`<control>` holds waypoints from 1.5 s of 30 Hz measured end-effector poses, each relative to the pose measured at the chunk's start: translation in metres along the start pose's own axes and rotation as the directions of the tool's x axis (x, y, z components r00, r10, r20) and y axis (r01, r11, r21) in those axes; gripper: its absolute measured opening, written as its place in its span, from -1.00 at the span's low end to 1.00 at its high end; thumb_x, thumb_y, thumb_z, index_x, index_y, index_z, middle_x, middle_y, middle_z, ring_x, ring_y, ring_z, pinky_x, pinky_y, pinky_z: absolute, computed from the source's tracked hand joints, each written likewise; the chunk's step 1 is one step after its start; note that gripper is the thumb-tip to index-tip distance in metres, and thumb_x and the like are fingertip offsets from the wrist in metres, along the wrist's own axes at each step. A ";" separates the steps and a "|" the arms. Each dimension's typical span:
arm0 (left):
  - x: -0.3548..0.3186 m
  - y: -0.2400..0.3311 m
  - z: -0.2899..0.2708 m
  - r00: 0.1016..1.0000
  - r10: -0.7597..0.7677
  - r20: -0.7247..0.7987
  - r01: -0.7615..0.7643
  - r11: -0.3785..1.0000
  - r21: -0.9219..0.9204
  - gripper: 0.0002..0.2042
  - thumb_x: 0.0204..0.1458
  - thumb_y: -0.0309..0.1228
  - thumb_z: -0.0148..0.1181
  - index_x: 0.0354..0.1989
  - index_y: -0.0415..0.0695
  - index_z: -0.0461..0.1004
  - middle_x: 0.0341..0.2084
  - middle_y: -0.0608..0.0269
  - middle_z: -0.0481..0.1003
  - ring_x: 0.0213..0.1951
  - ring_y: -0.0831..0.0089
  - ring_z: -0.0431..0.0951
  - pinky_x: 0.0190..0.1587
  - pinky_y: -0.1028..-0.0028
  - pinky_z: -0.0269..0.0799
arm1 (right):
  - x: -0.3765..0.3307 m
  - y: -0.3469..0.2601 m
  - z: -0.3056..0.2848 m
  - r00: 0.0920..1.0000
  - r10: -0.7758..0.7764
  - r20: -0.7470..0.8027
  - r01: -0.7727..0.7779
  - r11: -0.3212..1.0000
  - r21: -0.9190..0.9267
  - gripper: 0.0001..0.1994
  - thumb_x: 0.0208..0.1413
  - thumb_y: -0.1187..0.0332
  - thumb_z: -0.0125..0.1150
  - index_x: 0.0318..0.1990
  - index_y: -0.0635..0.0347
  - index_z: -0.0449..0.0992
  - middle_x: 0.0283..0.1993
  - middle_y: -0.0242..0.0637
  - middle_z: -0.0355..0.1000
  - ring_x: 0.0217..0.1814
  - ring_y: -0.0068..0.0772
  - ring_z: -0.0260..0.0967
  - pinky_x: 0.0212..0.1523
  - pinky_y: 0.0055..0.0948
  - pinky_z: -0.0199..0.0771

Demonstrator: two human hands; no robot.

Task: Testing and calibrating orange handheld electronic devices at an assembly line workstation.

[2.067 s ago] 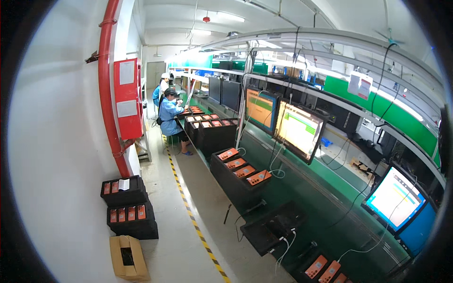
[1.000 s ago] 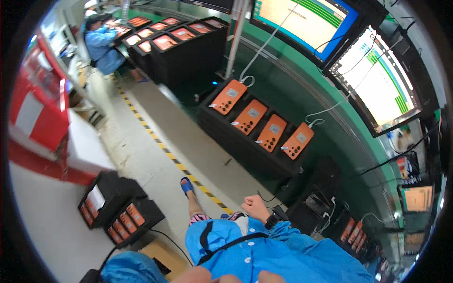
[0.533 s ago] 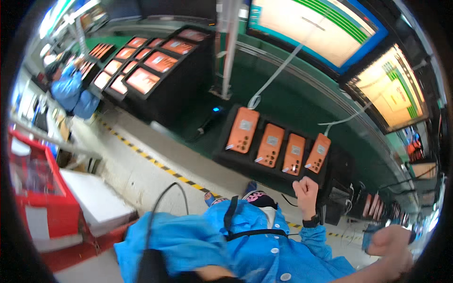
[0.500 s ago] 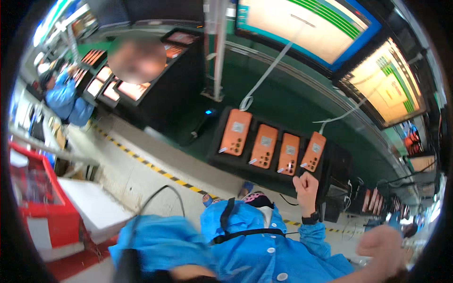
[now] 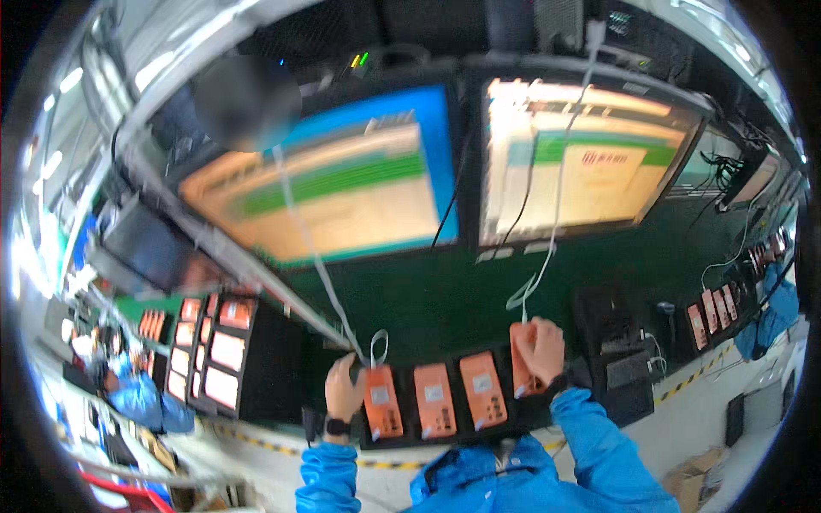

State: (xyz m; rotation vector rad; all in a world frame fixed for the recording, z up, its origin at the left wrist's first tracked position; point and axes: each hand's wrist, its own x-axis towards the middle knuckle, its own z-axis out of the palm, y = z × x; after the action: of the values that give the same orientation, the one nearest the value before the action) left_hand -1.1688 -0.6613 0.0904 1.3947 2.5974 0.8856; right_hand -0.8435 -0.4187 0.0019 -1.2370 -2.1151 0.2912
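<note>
Four orange phones lie side by side, camera ends toward me, on a black holder. At the leftmost phone [image 5: 382, 402], my left hand [image 5: 344, 392] has its fingers bent around the upper left corner, where a white cable [image 5: 310, 235] comes down. The fingertips are blurred, so what they pinch cannot be made out. My right hand [image 5: 542, 352] closes over the upper part of the rightmost phone [image 5: 521, 366], beside a second white cable [image 5: 558, 205]. Between them lie two untouched phones, one left of centre [image 5: 435, 400] and one right of centre [image 5: 483, 389], with pale labels on their backs.
Two lit monitors, left [image 5: 342, 184] and right [image 5: 590, 171], stand behind the phones. A black rack [image 5: 269, 363] with more phones is at left. Dark devices [image 5: 629, 372] sit at right. Other people in blue work at far left [image 5: 141, 398] and far right [image 5: 774, 303].
My view has swung up toward the monitors. My left hand has come from the lower right to the leftmost phone. My right hand has moved from the holder's front onto the rightmost phone.
</note>
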 end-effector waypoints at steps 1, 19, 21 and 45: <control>0.003 -0.018 0.022 0.999 -0.041 -0.005 0.042 0.992 0.120 -0.63 -0.04 -0.28 0.23 -0.05 -0.14 0.45 -0.22 -0.03 0.52 -0.12 -0.01 0.50 -0.10 0.13 0.44 | 0.007 0.002 0.007 0.999 -0.002 0.036 0.004 0.998 -0.056 -0.62 0.02 0.10 0.18 -0.08 0.12 0.42 -0.07 -0.14 0.39 -0.01 0.04 0.28 -0.09 -0.01 0.31; 0.016 -0.031 0.115 0.985 -0.141 -0.096 0.149 0.985 0.081 -0.73 0.26 -0.31 -0.14 -0.32 -0.12 0.50 -0.46 0.26 0.63 -0.29 0.25 0.60 0.18 0.12 0.08 | 0.021 -0.011 0.036 0.994 -0.006 0.106 -0.009 0.990 0.140 -0.86 0.13 0.30 0.12 -0.36 0.11 0.55 -0.25 -0.29 0.51 -0.03 -0.22 0.38 0.09 -0.11 0.23; 0.000 -0.027 0.108 0.993 0.061 -0.106 -0.049 0.993 0.108 -0.75 0.24 -0.38 -0.12 -0.18 -0.17 0.52 -0.22 0.11 0.60 -0.07 0.19 0.54 0.22 0.08 0.10 | 0.006 -0.016 0.013 0.986 -0.097 0.134 0.065 0.973 0.221 -0.85 0.14 0.31 0.10 -0.29 0.13 0.57 -0.13 -0.29 0.53 0.09 -0.19 0.37 0.21 -0.07 0.16; -0.148 -0.045 0.020 0.545 -0.803 0.241 0.716 0.296 -0.633 -0.69 0.33 -0.22 -0.18 0.05 -0.19 0.08 -0.48 0.01 0.57 -0.62 0.42 0.55 -0.64 0.63 0.24 | -0.125 0.170 0.004 0.543 0.775 0.324 -0.840 0.506 0.198 -0.54 0.14 -0.02 0.24 -0.27 0.31 0.39 -0.42 -0.38 0.28 -0.41 -0.47 0.21 -0.37 -0.46 0.27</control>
State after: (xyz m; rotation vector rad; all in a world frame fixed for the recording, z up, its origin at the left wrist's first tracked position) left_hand -1.1094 -0.7868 0.0198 -0.1728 2.1264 1.4686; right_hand -0.6867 -0.4331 -0.1390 -1.9783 -1.3440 1.1869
